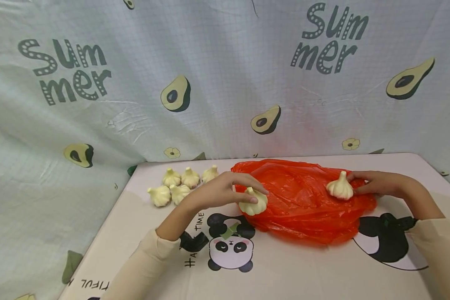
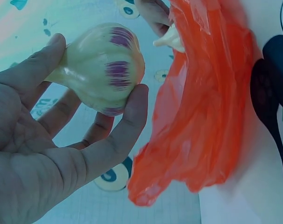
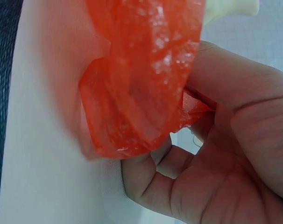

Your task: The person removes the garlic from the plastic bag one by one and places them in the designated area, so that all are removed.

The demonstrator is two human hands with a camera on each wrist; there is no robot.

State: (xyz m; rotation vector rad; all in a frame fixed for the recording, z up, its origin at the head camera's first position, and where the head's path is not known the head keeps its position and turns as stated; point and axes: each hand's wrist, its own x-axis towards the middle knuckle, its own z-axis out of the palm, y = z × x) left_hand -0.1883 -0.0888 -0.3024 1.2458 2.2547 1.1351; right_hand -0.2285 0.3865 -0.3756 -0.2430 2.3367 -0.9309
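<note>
In the head view my left hand [image 1: 225, 191] holds a garlic bulb [image 1: 256, 201] over the left part of a red plastic bag [image 1: 300, 196]. The left wrist view shows purple streaks on this garlic bulb [image 2: 104, 70], gripped between thumb and fingertips. At the bag's right side, my right hand [image 1: 382, 184] has its fingertips beside a second garlic bulb [image 1: 339, 186] lying on the crumpled plastic. Seen from the right wrist, the thumb and curled fingers of my right hand [image 3: 216, 140] grip the edge of the red bag [image 3: 137, 93]; the fingertips are partly hidden behind it.
Several garlic bulbs [image 1: 180, 183] stand grouped at the table's back left. The tabletop [image 1: 292, 271] has a printed panda [image 1: 231, 246] and lettering. Behind the table hangs a pale curtain [image 1: 225, 62] printed with avocados.
</note>
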